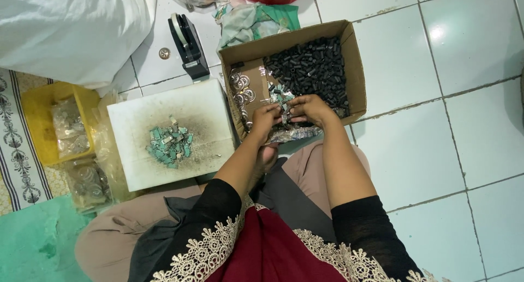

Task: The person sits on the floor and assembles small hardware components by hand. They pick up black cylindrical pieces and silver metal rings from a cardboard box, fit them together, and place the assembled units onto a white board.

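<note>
My left hand (263,120) and my right hand (310,108) meet over the near edge of an open cardboard box (355,64) on the floor. Together their fingers pinch a small metal and green part (284,117). The box holds a heap of small black cylinders (312,69), several silver rings (240,85) at its left side and a few green-grey parts (281,98) just beyond my fingers. A crinkled clear plastic bag (295,133) lies under my hands.
A white block (136,151) to the left carries a pile of finished green parts (170,144). Beyond it stand a black tape dispenser (188,42), a yellow tray (38,102) with bagged parts, clear bags (87,181) and a white sack (71,25). White floor tiles lie to the right.
</note>
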